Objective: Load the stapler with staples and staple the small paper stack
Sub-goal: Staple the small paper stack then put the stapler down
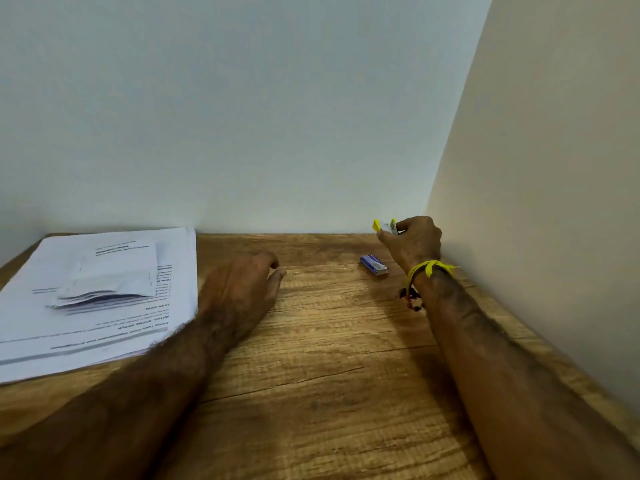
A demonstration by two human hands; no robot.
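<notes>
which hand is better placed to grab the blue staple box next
Left. The right hand already grips the yellow stapler, while the left hand is open and holds nothing, hovering over the wooden table with a clear path to the staple box.
</notes>
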